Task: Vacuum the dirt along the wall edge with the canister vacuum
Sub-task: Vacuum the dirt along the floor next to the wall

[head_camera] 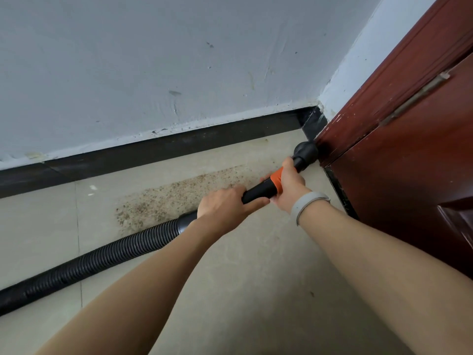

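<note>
Head view had both hands on the vacuum wand — left hand clenched round it, right hand gripping the orange collar. Nozzle sat in the far right corner by the door, dirt left of it. Risk: the hose dragging through and scattering it.

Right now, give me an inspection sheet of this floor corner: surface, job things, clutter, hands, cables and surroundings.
Surface: beige tiled floor, stained in places.
Job's things: black nozzle sits in the corner against the door frame; wand with an orange band; a strip of brown dirt lies a little off the baseboard, still on the floor.
Clutter: small white flecks on the tile.
Hands: left hand grips the wand; right hand grips it at the orange band; wristband on the right wrist.
Cables: ribbed black hose trails left across the floor; no cord seen.
Surroundings: scuffed white wall, black baseboard, red-brown door.
</note>
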